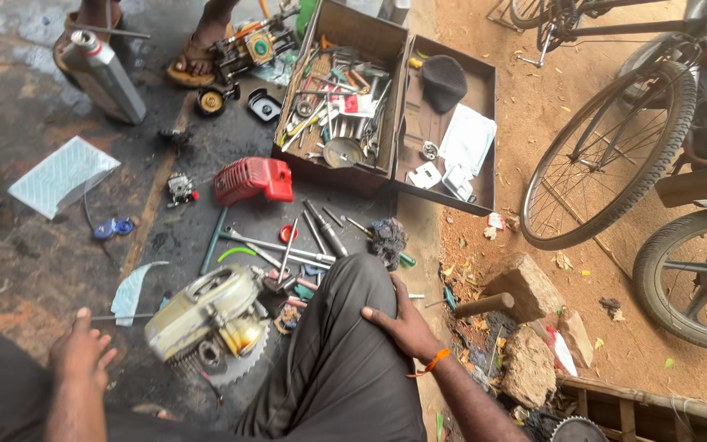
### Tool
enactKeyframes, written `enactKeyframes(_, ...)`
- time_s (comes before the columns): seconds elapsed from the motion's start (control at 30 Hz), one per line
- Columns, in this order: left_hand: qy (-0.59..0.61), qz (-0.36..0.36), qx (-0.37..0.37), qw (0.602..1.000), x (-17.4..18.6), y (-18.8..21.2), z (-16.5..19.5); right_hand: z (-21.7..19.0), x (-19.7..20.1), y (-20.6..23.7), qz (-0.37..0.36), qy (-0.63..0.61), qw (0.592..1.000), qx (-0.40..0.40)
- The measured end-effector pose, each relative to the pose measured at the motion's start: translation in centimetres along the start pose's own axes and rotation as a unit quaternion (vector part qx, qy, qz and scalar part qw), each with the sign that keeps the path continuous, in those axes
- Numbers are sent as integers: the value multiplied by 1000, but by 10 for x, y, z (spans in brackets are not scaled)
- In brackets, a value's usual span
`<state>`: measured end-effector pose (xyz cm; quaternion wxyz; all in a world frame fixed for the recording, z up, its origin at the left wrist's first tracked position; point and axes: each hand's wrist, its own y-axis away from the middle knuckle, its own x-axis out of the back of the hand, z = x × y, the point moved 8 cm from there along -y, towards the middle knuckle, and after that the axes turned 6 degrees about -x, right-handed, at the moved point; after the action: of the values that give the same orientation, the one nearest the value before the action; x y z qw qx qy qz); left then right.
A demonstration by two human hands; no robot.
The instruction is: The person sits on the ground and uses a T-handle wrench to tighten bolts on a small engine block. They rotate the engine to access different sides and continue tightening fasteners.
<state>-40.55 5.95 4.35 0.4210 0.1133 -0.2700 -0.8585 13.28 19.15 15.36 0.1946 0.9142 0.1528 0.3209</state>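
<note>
My left hand (82,354) rests flat on my left leg at the lower left, fingers apart, holding nothing. A greasy small engine block (210,319) with a toothed wheel lies on the dark floor just right of it. My right hand (403,323) lies on my right knee, covered by dark trousers (337,360), fingers spread and empty. An orange band circles that wrist. In front of the knee lie several loose hand tools (304,241) and a red plastic engine cover (253,179).
Two open wooden tool boxes (392,49) with many parts stand ahead. Another person's sandalled feet (194,57) and a grey oil bottle (106,75) are at the top left. Bicycle wheels (607,155) stand right. Stones (529,286) and a hammer handle (484,304) lie beside my knee.
</note>
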Motion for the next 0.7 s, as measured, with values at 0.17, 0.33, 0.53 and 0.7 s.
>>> enactKeyframes(0.17, -414, 125, -297, 851, 66, 41, 20, -12, 59, -93, -13, 49, 996, 67)
enactKeyframes(0.33, -475, 120, 9, 872, 165, 55, -47, -58, 162, -189, 350, 328, 874, 78)
enactKeyframes(0.53, -317, 71, 55, 944, 207, 188, -126, -68, 140, -238, 201, 515, 832, -44)
enactKeyframes(0.7, -259, 106, 70, 957, 189, 241, -122, -73, 117, -239, 205, 513, 824, -127)
